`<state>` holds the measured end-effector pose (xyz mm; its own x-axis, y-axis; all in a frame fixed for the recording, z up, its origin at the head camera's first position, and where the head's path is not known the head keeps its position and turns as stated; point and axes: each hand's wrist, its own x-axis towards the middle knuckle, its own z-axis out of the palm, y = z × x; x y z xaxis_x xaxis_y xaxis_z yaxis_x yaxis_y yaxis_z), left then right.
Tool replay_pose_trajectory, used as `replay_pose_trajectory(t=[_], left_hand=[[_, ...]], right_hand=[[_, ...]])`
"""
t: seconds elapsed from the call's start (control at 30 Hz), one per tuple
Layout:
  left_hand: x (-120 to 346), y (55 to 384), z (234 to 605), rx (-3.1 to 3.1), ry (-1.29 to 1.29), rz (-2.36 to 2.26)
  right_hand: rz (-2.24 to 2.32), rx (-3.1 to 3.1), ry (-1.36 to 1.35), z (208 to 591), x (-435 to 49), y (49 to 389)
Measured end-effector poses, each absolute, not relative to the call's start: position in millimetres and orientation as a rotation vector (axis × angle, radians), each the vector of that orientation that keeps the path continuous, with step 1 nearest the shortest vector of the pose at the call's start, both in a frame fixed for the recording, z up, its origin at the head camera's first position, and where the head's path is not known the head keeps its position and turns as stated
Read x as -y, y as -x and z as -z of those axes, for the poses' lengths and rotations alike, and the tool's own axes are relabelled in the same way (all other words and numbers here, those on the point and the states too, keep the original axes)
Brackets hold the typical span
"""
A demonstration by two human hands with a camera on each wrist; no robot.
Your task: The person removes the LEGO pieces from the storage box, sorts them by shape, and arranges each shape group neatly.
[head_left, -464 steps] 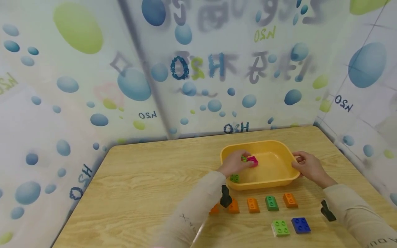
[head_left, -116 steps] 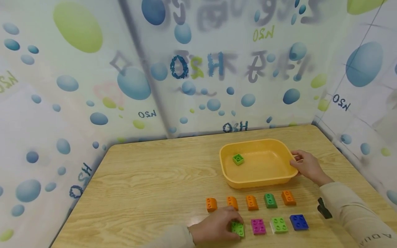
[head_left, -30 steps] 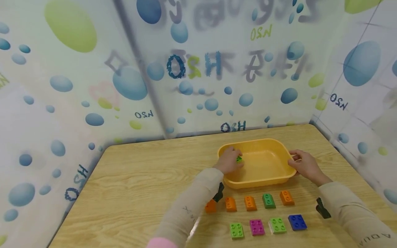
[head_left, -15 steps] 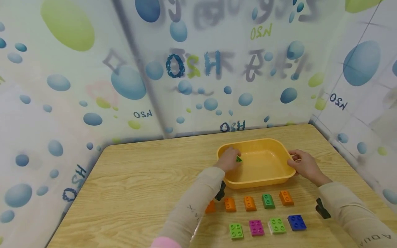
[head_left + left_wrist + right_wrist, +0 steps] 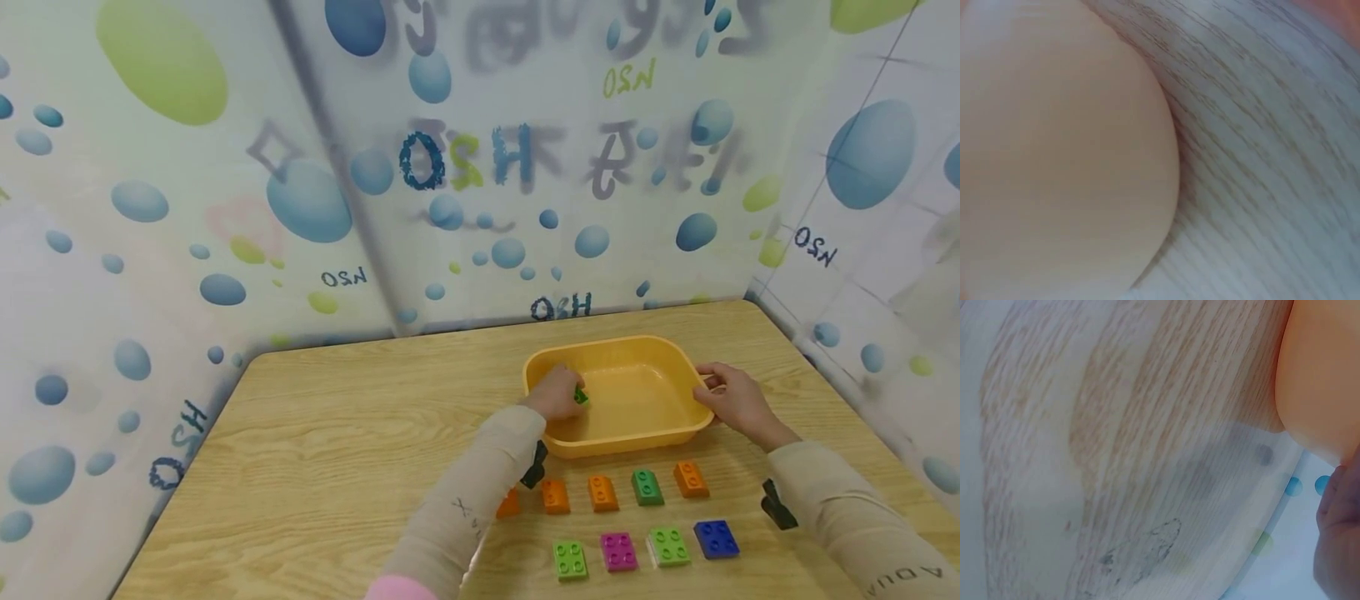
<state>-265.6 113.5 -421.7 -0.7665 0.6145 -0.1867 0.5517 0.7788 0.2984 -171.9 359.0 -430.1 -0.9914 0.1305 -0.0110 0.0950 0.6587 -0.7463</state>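
Observation:
Inside the yellow tray (image 5: 637, 417), at its left end, my left hand (image 5: 553, 395) pinches a small green toy brick (image 5: 581, 396), mostly covered by the fingers. My right hand (image 5: 738, 404) grips the tray's right rim, thumb at the edge. The right wrist view catches part of that right hand (image 5: 1340, 531) beside the tray's orange-looking wall (image 5: 1322, 375). A smooth pale rounded surface (image 5: 1066, 156) fills much of the left wrist view; the left hand's fingers are hidden there.
Before the tray runs a row of orange bricks (image 5: 603, 493) and one green brick (image 5: 647, 487); my left sleeve partly covers the leftmost. Nearer lie a light green brick (image 5: 570, 560), a magenta brick (image 5: 618, 552), another light green brick (image 5: 669, 546) and a blue brick (image 5: 717, 539).
A magenta and a light green brick have gone from the tray to the front row. The left hand has returned to the tray and taken the green brick; the right hand has stayed at the rim.

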Motion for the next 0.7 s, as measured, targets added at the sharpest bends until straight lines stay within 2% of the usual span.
replay_pose_trajectory(t=[0.4, 0.7], left_hand=[[-109, 258, 416, -2.685, -0.962, -0.465], [-86, 248, 403, -2.673, -1.061, -0.709]], right_hand=[[-1.261, 2.828, 0.19, 430, -359, 171], [-1.273, 2.817, 0.174, 430, -360, 172]])
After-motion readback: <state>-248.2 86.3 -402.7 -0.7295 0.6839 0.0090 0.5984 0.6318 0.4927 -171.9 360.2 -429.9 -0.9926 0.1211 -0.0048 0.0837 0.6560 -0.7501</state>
